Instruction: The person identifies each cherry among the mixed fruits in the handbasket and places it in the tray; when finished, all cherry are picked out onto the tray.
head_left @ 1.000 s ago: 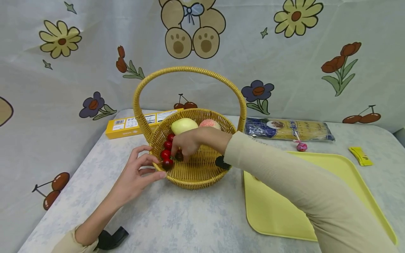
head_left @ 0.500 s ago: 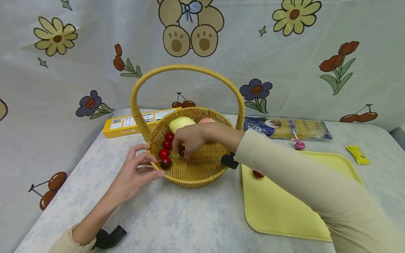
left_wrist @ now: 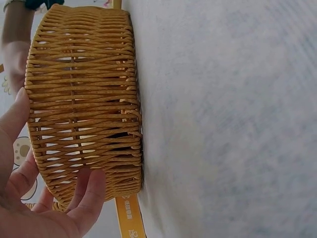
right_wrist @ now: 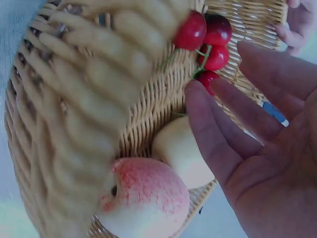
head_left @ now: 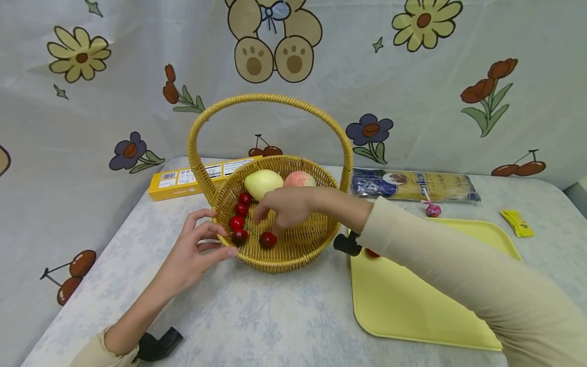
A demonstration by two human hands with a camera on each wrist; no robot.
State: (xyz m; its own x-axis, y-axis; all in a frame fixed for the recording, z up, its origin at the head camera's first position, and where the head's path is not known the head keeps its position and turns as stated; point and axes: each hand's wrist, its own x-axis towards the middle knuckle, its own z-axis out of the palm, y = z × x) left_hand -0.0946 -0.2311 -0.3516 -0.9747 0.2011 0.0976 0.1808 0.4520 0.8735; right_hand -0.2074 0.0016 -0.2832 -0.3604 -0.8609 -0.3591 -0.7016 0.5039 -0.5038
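A round wicker basket with a tall handle stands on the table. Its left rim is held by my left hand, thumb at the rim and fingers against the outer weave. Inside the basket my right hand hovers with loosely spread fingers and nothing in them. Just below its fingertips lies a single dark red cherry. Several more cherries, with green stems in the right wrist view, line the basket's left side. A pale yellow pear and a pink peach sit at the back.
Right of the basket lies a yellow tray; a red item on it is partly covered by the sleeve. Behind are a yellow box, a noodle packet, a lollipop and a small yellow wrapper.
My right hand has let go of the cherry, which now lies apart from the row, and has drawn slightly right with its fingers spread. The left hand stays at the rim.
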